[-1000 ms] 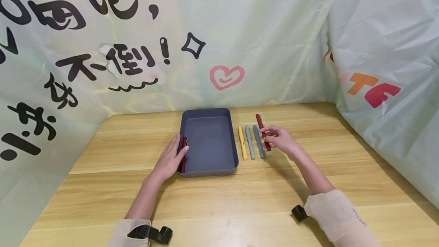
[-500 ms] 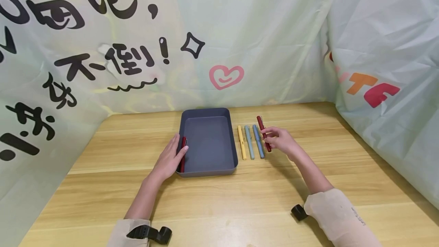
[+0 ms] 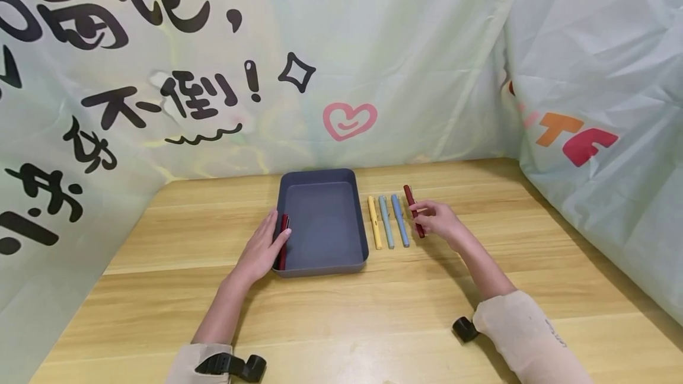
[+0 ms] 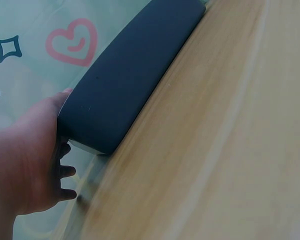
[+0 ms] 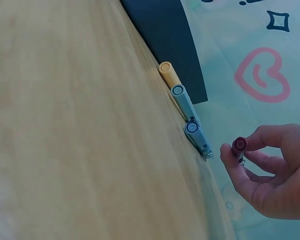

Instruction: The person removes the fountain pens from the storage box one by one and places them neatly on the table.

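Observation:
A shallow dark grey tray (image 3: 322, 224) stands in the middle of the table in the head view. My left hand (image 3: 259, 252) holds its left wall, thumb over the rim and fingers along the outside. Inside, along that wall, lies a dark red pen (image 3: 283, 258), partly hidden by the thumb. Right of the tray, my right hand (image 3: 439, 220) pinches another dark red pen (image 3: 409, 195) between thumb and fingers. Beside it lie a blue pen (image 3: 400, 221), a pale blue pen (image 3: 386, 223) and a yellow pen (image 3: 375, 224), side by side. Whether the pinched pen touches the table is unclear.
The wooden table (image 3: 331, 319) runs back to a printed cloth (image 3: 427, 64) with black characters and a pink heart. More cloth (image 3: 603, 76) hangs along the right side. Each forearm wears a black strap-mounted camera.
My right hand has shifted slightly right and toward me with its red pen, widening the gap from the blue pen. The left hand and the tray stay in place.

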A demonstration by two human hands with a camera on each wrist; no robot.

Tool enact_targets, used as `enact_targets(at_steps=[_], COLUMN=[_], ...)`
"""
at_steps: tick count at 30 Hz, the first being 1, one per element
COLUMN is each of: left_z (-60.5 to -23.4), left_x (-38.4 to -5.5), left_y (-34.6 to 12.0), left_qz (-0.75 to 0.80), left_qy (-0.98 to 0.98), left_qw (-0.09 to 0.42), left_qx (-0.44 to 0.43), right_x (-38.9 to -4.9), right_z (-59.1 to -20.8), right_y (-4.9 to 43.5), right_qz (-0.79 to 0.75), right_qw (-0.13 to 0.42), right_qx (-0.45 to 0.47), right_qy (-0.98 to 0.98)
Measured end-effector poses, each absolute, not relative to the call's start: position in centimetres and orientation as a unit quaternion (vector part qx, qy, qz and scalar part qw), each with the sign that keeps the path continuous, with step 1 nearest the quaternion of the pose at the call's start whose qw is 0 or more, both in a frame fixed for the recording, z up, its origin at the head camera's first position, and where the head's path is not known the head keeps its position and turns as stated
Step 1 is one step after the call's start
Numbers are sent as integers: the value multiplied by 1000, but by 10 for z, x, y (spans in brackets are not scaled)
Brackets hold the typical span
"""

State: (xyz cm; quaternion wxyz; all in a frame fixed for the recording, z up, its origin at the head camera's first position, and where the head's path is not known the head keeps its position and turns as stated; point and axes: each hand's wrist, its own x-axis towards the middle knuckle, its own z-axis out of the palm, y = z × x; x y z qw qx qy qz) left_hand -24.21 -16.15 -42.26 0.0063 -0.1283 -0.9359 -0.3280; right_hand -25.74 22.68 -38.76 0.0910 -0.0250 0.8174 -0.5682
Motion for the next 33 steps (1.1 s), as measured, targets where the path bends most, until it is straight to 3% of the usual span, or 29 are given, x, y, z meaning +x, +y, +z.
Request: enact_targets(at_steps=[23, 33], left_z=[-422, -421], left_x=[-240, -240], left_y=[-161, -161], left_qz=[-326, -326], left_qy=[-936, -937], left_qw=[2, 3], left_qx=[-129, -130], right_x=[-260, -260], right_z=[-401, -402], right_y=[228, 228], right_qz=[-589, -532], right_qw=[102, 82], right_qx=[-6, -10], right_qy=[802, 843])
